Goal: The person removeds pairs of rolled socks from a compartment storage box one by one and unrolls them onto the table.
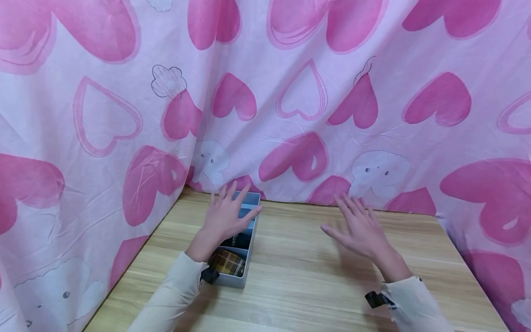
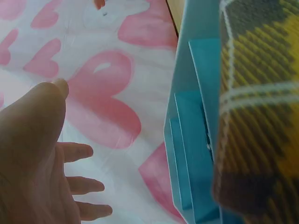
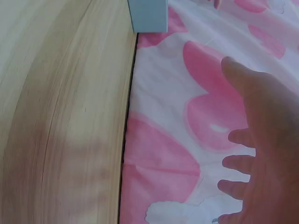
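Note:
A long grey-blue box with dividers stands on the left part of the table. Its nearest compartment holds a folded yellow, brown and black plaid cloth, seen close up as plaid fabric in the left wrist view. A dark item with white lettering lies in the compartment behind it. My left hand is held above the box, fingers spread, and hides part of it. Over the wooden surface to the right hovers my right hand, fingers spread and holding nothing.
The wooden table backs onto a pink curtain printed with hearts, which also hangs along both sides. A dark band sits at each wrist. In the right wrist view, the box's end shows at the top.

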Demonstrator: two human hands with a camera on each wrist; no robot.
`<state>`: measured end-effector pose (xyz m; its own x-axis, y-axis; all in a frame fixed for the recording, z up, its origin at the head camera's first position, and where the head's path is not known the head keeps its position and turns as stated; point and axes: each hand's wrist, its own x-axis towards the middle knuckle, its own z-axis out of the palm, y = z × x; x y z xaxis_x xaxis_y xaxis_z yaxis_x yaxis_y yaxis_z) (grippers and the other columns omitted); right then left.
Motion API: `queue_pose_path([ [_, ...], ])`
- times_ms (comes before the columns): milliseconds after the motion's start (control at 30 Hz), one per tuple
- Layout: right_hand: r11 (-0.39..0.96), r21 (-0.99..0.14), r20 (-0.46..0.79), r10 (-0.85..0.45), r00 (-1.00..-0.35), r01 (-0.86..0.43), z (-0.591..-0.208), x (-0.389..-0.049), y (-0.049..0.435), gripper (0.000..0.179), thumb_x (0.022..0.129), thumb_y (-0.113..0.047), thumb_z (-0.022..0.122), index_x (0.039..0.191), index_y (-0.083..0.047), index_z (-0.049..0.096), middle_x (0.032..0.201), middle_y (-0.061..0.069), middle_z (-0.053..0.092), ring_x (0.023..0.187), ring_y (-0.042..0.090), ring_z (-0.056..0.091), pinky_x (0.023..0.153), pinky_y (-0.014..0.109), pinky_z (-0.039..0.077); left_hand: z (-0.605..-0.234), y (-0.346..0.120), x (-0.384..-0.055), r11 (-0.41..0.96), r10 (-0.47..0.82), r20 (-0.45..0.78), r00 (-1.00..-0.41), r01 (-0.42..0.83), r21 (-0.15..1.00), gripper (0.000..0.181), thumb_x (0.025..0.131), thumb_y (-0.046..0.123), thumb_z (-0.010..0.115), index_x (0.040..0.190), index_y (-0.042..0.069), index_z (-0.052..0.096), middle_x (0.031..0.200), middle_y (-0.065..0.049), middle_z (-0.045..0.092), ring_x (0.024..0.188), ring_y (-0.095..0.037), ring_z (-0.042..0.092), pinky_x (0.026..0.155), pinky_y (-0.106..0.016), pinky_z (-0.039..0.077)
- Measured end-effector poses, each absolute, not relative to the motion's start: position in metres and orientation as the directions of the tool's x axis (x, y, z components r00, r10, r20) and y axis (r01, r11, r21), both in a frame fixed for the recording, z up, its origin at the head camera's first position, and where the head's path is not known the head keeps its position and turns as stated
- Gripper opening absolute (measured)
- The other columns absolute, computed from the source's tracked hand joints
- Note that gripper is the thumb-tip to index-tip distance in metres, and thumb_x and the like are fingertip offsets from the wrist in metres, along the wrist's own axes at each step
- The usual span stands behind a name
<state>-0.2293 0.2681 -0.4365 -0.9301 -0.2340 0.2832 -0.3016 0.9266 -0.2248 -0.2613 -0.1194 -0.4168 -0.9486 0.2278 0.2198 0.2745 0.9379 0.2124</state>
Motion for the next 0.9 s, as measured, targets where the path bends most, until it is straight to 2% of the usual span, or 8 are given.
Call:
queue_pose_path([
  [133,0.912,-0.203,0.355,-0.270,-0.895,-0.356,-0.435,-0.228,0.262,0.092,0.087,-0.072,0.059,0.160,-0.028,0.025,0.166,0.006,0.027,0.153,0.035,0.024,0.123,0.061,0.016,-0.421,-0.130,-0.260,0.912,0.242,0.284,-0.928,0.317,0.259,0.077,0.092,0.075,0.042,0.152,0.027,0.044,0.164,-0.010,0.032,0.152,-0.037,0.026,0.119,-0.064,0.027],
  [200,0.902,-0.196,0.389,-0.288,-0.875,-0.384,-0.434,-0.227,0.259,0.088,0.088,-0.068,0.061,0.159,-0.029,0.027,0.165,0.004,0.031,0.152,0.033,0.027,0.122,0.060,0.021,-0.423,-0.135,-0.260,0.898,0.246,0.328,-0.912,0.342,0.277,0.068,0.095,0.069,0.046,0.146,0.025,0.053,0.161,-0.009,0.038,0.150,-0.035,0.032,0.116,-0.061,0.035],
  [300,0.885,-0.190,0.440,-0.310,-0.842,-0.425,-0.432,-0.225,0.252,0.084,0.089,-0.062,0.064,0.158,-0.029,0.031,0.162,0.002,0.036,0.151,0.031,0.030,0.119,0.060,0.028,-0.429,-0.143,-0.260,0.886,0.235,0.376,-0.896,0.356,0.296,0.059,0.097,0.063,0.049,0.142,0.025,0.057,0.158,-0.006,0.043,0.147,-0.032,0.038,0.112,-0.059,0.041],
  [433,0.866,-0.192,0.485,-0.326,-0.812,-0.463,-0.431,-0.219,0.242,0.078,0.089,-0.056,0.067,0.155,-0.030,0.036,0.160,0.000,0.040,0.148,0.030,0.035,0.114,0.061,0.035,-0.436,-0.152,-0.260,0.881,0.215,0.396,-0.893,0.352,0.315,0.054,0.098,0.058,0.052,0.142,0.027,0.057,0.157,-0.006,0.045,0.145,-0.032,0.042,0.110,-0.058,0.043],
  [600,0.839,-0.193,0.511,-0.356,-0.782,-0.508,-0.426,-0.209,0.225,0.071,0.089,-0.050,0.069,0.152,-0.028,0.043,0.158,0.001,0.043,0.146,0.027,0.039,0.112,0.058,0.040,-0.446,-0.161,-0.260,0.880,0.177,0.365,-0.914,0.313,0.356,0.052,0.098,0.058,0.052,0.141,0.028,0.058,0.155,-0.006,0.048,0.142,-0.031,0.046,0.109,-0.059,0.043],
  [900,0.781,-0.198,0.539,-0.418,-0.731,-0.592,-0.419,-0.201,0.199,0.064,0.090,-0.043,0.069,0.148,-0.025,0.049,0.156,-0.002,0.044,0.145,0.024,0.041,0.111,0.052,0.043,-0.468,-0.178,-0.265,0.865,0.105,0.251,-0.962,0.213,0.454,0.051,0.100,0.053,0.052,0.144,0.027,0.055,0.161,-0.008,0.039,0.146,-0.035,0.040,0.107,-0.062,0.043],
])
